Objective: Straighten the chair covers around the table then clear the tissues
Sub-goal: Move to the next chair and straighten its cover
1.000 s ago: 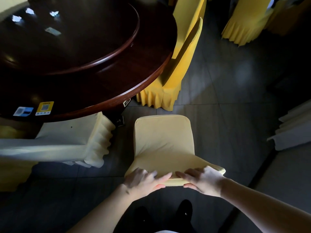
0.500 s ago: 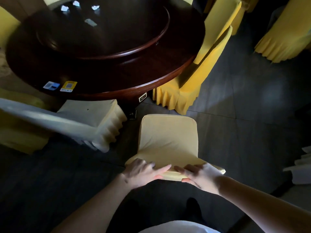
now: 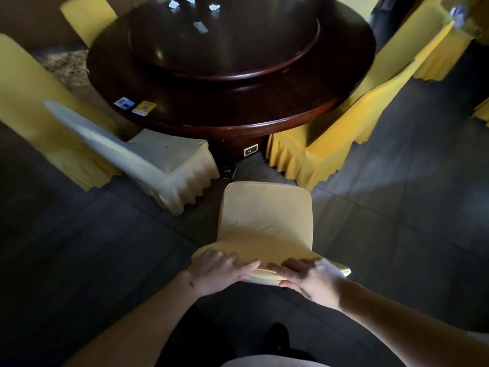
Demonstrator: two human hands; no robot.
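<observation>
On the near side of the round dark table (image 3: 264,112), I have both hands on the top edge of the backrest of a pale yellow chair cover (image 3: 267,221). My left hand (image 3: 219,271) lies with its fingers over the edge and its thumb pointing to the middle; it seems to grip the cloth lightly. My right hand (image 3: 304,279) does the same from the other side, fingers on top and thumb under the edge. So both hands hold the cover; neither is spread wide.

I judge that I am in the first step, straightening covers, and this chair is in hand. The next move asks, I think, for an even pull of the cloth along the backrest, so that the seam sits straight.

The tissues (image 3: 193,4) are on the far side of the table, small white crumpled pieces near the top border, well apart from my hands. They are partly cut off and I cannot count them surely. A cream covered chair (image 3: 164,160) stands left of the table front, a deep yellow one (image 3: 330,144) right of it. The skirt and legs of my chair are hidden under the seat.
</observation>
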